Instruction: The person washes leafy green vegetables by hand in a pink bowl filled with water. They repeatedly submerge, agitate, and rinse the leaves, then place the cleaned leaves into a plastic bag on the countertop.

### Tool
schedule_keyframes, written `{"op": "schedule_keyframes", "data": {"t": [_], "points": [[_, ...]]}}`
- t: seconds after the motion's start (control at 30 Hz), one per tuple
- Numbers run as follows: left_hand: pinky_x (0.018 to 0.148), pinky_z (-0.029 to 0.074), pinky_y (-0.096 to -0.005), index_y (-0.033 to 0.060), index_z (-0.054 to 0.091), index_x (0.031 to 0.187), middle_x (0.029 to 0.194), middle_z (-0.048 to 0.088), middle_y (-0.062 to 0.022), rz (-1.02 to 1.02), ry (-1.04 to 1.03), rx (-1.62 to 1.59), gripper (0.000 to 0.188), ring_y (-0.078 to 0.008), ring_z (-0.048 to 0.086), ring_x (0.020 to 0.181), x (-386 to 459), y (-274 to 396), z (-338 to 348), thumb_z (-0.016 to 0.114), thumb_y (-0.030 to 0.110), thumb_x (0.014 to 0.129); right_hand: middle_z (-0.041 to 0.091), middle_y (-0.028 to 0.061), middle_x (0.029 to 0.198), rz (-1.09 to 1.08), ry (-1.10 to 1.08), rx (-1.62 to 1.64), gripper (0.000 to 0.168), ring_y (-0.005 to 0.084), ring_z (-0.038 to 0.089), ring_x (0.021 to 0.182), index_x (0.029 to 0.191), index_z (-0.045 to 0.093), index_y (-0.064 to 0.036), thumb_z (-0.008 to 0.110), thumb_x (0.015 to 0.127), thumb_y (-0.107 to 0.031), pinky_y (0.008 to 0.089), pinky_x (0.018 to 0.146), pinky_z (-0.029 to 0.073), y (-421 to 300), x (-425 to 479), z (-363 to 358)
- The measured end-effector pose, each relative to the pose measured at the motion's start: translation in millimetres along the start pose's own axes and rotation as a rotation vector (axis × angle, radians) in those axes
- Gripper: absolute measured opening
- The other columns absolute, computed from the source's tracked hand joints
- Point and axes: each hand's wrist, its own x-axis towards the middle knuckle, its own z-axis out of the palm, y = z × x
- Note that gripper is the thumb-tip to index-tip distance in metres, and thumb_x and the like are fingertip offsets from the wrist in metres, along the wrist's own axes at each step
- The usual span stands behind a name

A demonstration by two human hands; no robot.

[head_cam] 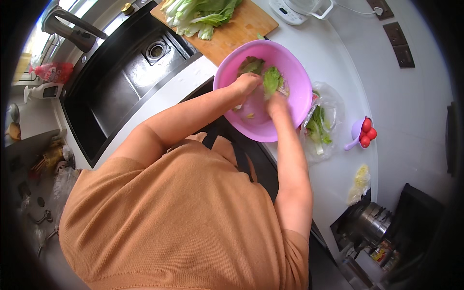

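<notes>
Both of my hands are down inside a pink plastic bowl [297, 76], which sits at the counter's edge. My left hand [248, 83] has its fingers curled beside a dark green leaf [251, 65]; whether they pinch it is hidden. My right hand [277, 103], blurred by motion, grips the lower end of a light green leaf [272, 79]. Its fingertips are hard to make out. A small yellowish leaf scrap [250, 116] lies in the bottom of the bowl.
Cut leafy greens [203, 14] rest on a wooden cutting board [250, 21], beside a black sink [123, 87]. Right of the bowl lie a clear plastic bag with greens [319, 127] and a lilac scoop [356, 130] of red cherry tomatoes [367, 133]. A metal pot [377, 219] stands farther right.
</notes>
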Motion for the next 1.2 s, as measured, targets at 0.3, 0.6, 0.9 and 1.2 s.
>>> {"op": "schedule_keyframes", "data": {"t": [0.3, 0.6, 0.9, 1.2], "points": [[0.071, 0.041, -0.037, -0.0025, 0.048, 0.097, 0.09, 0.051, -0.0134, -0.239, 0.052, -0.318, 0.027, -0.0244, 0.05, 0.079, 8.5, -25.9, 16.8, 0.045, 0.02, 0.082, 0.056, 0.0095, 0.079, -0.071, -0.43, 0.975, 0.028, 0.0116, 0.055, 0.064, 0.104, 0.045, 0.0, 0.045, 0.078, -0.009, 0.0221, 0.048, 0.046, 9.4, -20.6, -10.0], [0.079, 0.04, -0.0363, -0.0014, 0.049, 0.097, 0.093, 0.053, -0.0129, -0.203, 0.04, -0.417, 0.022, -0.0251, 0.051, 0.086, 18.3, -18.0, 21.0, 0.044, 0.013, 0.081, 0.056, 0.0044, 0.073, -0.218, -0.41, 1.079, 0.022, 0.0092, 0.049, 0.056, 0.097, 0.05, -0.001, 0.049, 0.078, -0.013, 0.0217, 0.049, 0.042, 26.2, -24.4, 1.5], [0.072, 0.041, -0.0317, 0.0041, 0.052, 0.084, 0.084, 0.051, -0.0073, -0.276, 0.057, -0.281, 0.016, -0.0191, 0.048, 0.077, 34.0, -15.0, 25.3, 0.046, 0.018, 0.081, 0.06, 0.0193, 0.088, -0.022, 0.141, 0.09, 0.025, 0.0291, 0.058, 0.085, 0.087, 0.057, 0.002, 0.046, 0.08, -0.019, 0.0375, 0.07, 0.046, 8.5, -13.0, -8.9], [0.073, 0.036, -0.0398, -0.002, 0.049, 0.09, 0.095, 0.048, -0.0147, -0.336, 0.079, -0.178, 0.025, -0.0262, 0.045, 0.087, 17.2, -7.4, 14.2, 0.048, 0.02, 0.078, 0.059, 0.0226, 0.087, -0.078, -0.009, 0.114, 0.03, 0.0335, 0.058, 0.083, 0.094, 0.056, 0.001, 0.048, 0.079, -0.024, 0.0395, 0.071, 0.044, 5.0, 19.4, 30.8]]}}
